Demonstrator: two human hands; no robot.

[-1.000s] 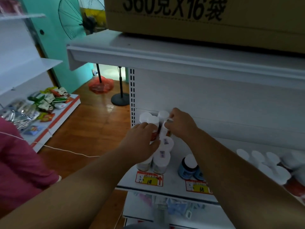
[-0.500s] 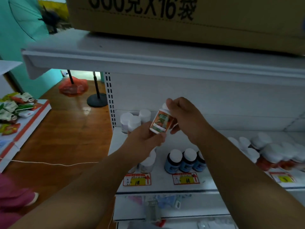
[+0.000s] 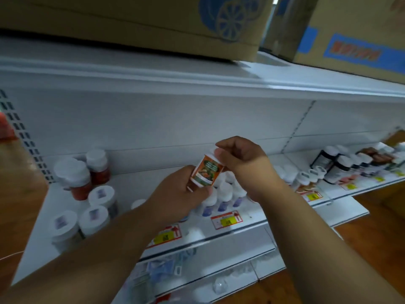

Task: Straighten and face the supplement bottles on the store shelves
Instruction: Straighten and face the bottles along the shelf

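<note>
An orange-labelled supplement bottle (image 3: 207,171) with a white cap is held in the air in front of the white shelf (image 3: 249,218). My left hand (image 3: 177,191) grips its lower end from below. My right hand (image 3: 241,156) pinches its white cap from above. The bottle is tilted, with its label facing me. Under my hands stand blue-labelled bottles (image 3: 223,198) with white caps. At the left of the shelf stand red bottles (image 3: 81,178) and clear white-capped bottles (image 3: 94,218). Dark bottles (image 3: 335,163) stand further right.
Cardboard boxes (image 3: 219,25) sit on the top shelf overhead. Yellow and red price tags (image 3: 226,220) line the shelf's front edge. A lower shelf (image 3: 197,273) holds blurred packets. Wooden floor (image 3: 377,218) shows at the right.
I lifted the orange-labelled bottle off the left group of bottles with both hands. My view has swung to the right along the shelf, and the bottle now hangs above the blue-labelled bottles.
</note>
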